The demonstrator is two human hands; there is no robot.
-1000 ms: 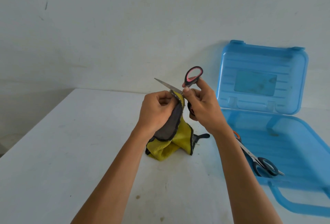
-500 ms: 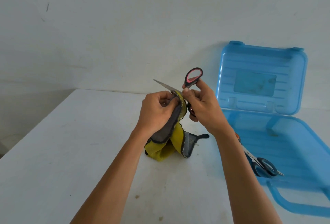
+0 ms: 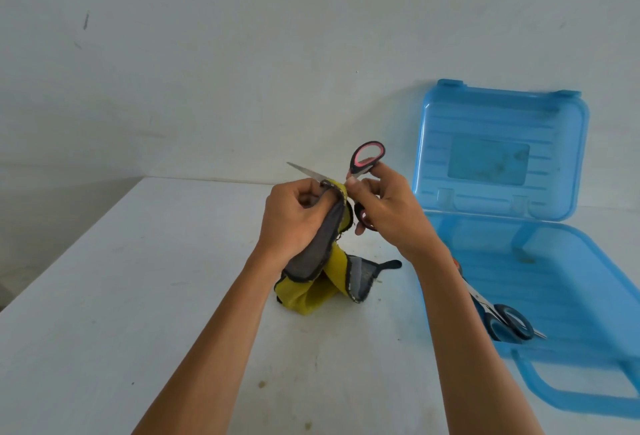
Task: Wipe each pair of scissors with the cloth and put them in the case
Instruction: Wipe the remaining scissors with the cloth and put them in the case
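Left of the case, the left hand [image 3: 294, 216] keeps its fingers curled tight round the cloth [image 3: 325, 282] and blade. The cloth's loose end has swung, showing a grey flap, so I think wiping goes on. The cloth is soft, yellow and grey. The scissors [image 3: 367, 157] have a thin shiny blade and pink rings, pinched by the right hand [image 3: 388, 213]. The open case [image 3: 588, 261] is see-through blue plastic, with another pair [image 3: 509, 322] inside.

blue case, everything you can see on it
The blue case is translucent ribbed plastic, open. Its base lies flat on the white table at the right; the lid stands upright behind it near the wall, with a rectangular panel and two latch tabs on top. A carry handle fronts the near edge. Inside, near the front left, lie dark-handled scissors.
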